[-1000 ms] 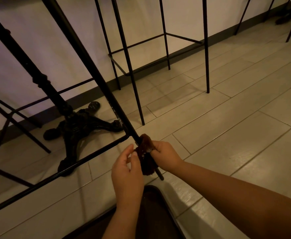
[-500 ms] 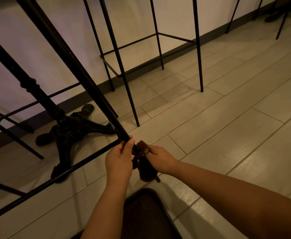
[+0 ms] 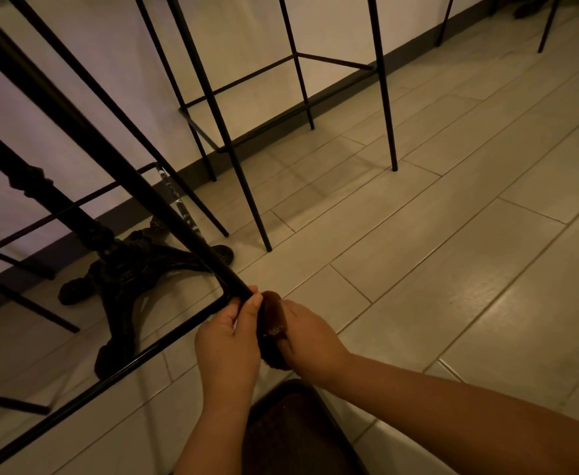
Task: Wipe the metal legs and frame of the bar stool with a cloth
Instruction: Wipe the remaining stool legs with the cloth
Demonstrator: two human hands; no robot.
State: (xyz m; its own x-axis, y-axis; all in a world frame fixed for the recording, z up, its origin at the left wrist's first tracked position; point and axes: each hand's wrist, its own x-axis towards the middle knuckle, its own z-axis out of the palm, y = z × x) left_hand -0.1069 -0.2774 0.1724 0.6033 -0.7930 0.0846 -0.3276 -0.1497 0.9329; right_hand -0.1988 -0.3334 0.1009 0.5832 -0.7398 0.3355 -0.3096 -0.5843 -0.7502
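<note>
Stool leg (image 3: 117, 173) slants to the floor at six o'clock, where my left grip (image 3: 228, 344) pinches it; my right grip (image 3: 310, 341) clutches the brown cloth (image 3: 272, 323) wrapped just below.

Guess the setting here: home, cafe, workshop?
Likely a cafe or bar. Several thin black metal bar stools stand along a wall, beside an ornate cast-iron pedestal table base, on a tiled floor. That furniture suggests a venue more than a home.
</note>
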